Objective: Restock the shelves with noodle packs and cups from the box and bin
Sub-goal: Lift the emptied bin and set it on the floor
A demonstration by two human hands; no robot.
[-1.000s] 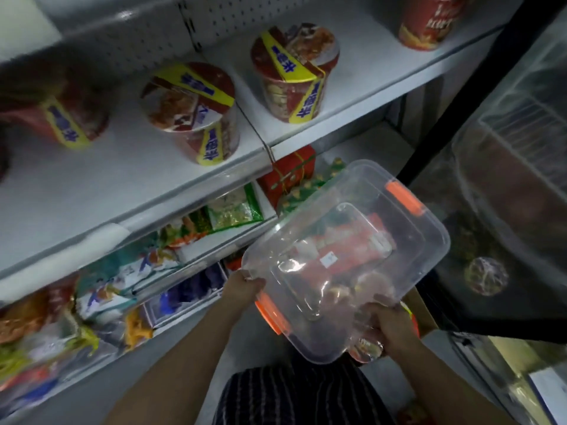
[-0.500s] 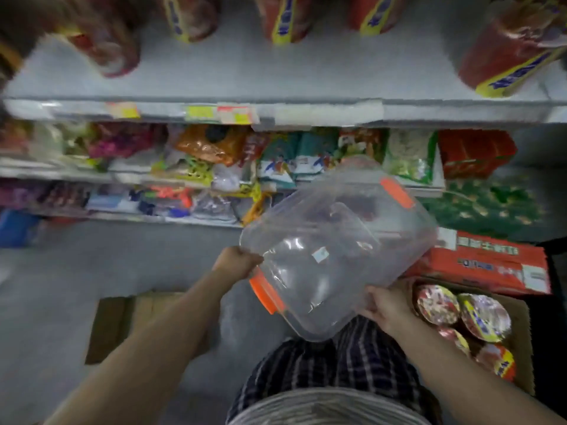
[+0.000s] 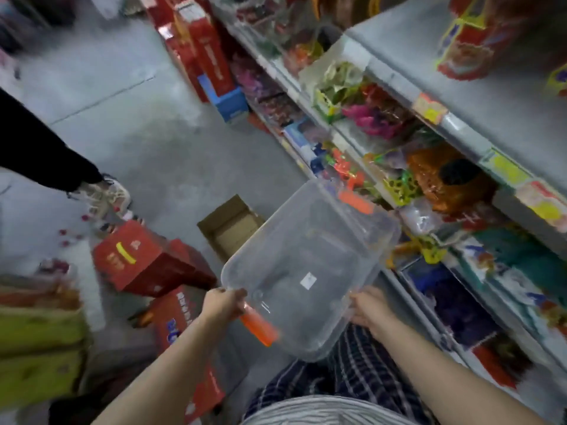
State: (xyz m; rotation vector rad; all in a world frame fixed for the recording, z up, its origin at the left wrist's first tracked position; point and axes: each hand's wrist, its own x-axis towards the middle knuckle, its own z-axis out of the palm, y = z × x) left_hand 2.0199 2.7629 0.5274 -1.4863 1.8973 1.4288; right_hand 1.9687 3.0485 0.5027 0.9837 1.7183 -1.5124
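Note:
A clear plastic bin (image 3: 310, 265) with orange latches is held in front of me, tilted, and I see nothing inside it. My left hand (image 3: 222, 305) grips its near left edge by the orange latch (image 3: 259, 328). My right hand (image 3: 369, 308) grips the near right edge. The shelves (image 3: 460, 127) run along the right, and a red and yellow noodle cup (image 3: 466, 41) stands blurred on the top one. An open cardboard box (image 3: 230, 227) lies on the floor beyond the bin.
Red cartons (image 3: 147, 259) lie on the floor to the left, and taller red boxes (image 3: 199, 47) stand at the shelf's far end. Another person's leg and shoe (image 3: 101, 194) are at the left. Snack bags (image 3: 368, 118) fill the lower shelves. Grey floor (image 3: 138, 133) stretches ahead.
My view has swung left along the aisle, so the shelves now lie to my right. Both hands keep hold of the bin, which has stayed in front of me.

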